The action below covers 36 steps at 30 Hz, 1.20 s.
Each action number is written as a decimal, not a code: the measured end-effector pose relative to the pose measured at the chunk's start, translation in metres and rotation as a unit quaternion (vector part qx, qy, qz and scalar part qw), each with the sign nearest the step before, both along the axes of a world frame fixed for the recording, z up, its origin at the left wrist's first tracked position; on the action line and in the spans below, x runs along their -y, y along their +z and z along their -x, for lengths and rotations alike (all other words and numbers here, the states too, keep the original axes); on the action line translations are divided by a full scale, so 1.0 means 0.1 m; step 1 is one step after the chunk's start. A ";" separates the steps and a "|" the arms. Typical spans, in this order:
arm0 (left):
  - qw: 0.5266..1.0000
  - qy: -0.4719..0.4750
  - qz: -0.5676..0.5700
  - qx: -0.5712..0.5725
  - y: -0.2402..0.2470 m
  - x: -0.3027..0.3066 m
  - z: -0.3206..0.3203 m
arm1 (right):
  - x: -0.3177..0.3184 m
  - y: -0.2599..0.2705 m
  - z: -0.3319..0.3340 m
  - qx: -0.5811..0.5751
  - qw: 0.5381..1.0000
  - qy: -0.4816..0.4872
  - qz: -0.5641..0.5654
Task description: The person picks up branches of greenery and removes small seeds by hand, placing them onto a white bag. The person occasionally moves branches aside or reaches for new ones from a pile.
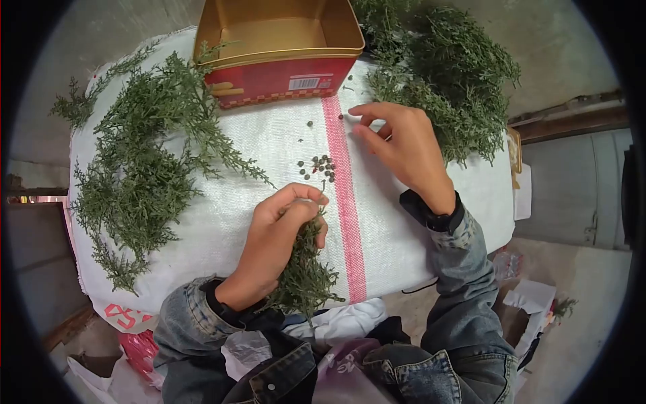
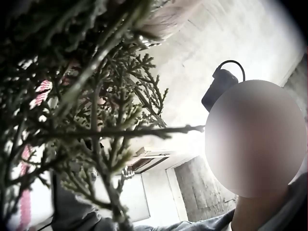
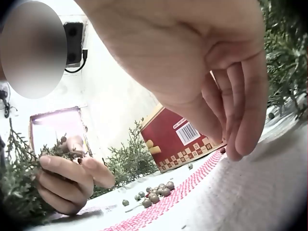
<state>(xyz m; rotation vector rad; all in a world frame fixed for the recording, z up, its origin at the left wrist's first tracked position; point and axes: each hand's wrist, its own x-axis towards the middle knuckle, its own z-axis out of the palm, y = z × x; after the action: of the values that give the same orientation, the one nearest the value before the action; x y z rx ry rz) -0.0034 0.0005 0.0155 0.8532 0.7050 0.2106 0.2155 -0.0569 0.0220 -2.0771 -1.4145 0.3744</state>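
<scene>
My left hand (image 1: 279, 225) grips a green evergreen sprig (image 1: 306, 273), its stems pinched between thumb and fingers and its foliage hanging toward me. The same sprig (image 2: 110, 144) fills much of the left wrist view. Just beyond those fingers lies a cluster of small round dark berries (image 1: 324, 165) on the white woven cloth (image 1: 269, 135). My right hand (image 1: 407, 145) hovers low over the cloth, thumb and index finger apart. A single reddish berry (image 1: 341, 116) lies close by its fingertips; in the right wrist view this berry (image 3: 223, 150) shows beside the fingertips.
A red tin box (image 1: 269, 84) with a gold inside stands at the far edge. Cut evergreen branches lie in a spread heap (image 1: 145, 161) on the left and a denser pile (image 1: 457, 81) on the right. A pink stripe (image 1: 350, 236) runs along the cloth.
</scene>
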 end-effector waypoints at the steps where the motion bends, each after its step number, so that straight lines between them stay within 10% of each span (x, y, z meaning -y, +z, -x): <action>1: 1.000 -0.002 0.001 0.002 -0.01 0.00 -0.01 | -0.01 -0.03 0.00 0.020 1.000 0.005 -0.012; 24: 0.998 0.053 0.033 0.029 -0.10 0.00 0.05 | -0.24 -0.13 0.19 0.132 0.986 0.097 -0.045; 27: 0.997 0.060 0.026 0.047 -0.13 -0.03 0.06 | 0.01 0.20 0.40 -0.203 0.977 0.050 -0.030; 36: 0.997 0.062 -0.017 0.044 -0.12 0.00 0.03 | 0.22 0.08 0.39 -0.544 0.838 0.050 0.024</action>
<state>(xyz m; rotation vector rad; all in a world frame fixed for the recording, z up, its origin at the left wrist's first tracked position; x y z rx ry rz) -0.0065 0.0000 0.0037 0.8289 0.6732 0.3704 0.1761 -0.0793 0.0296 -1.3432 -0.7703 1.3711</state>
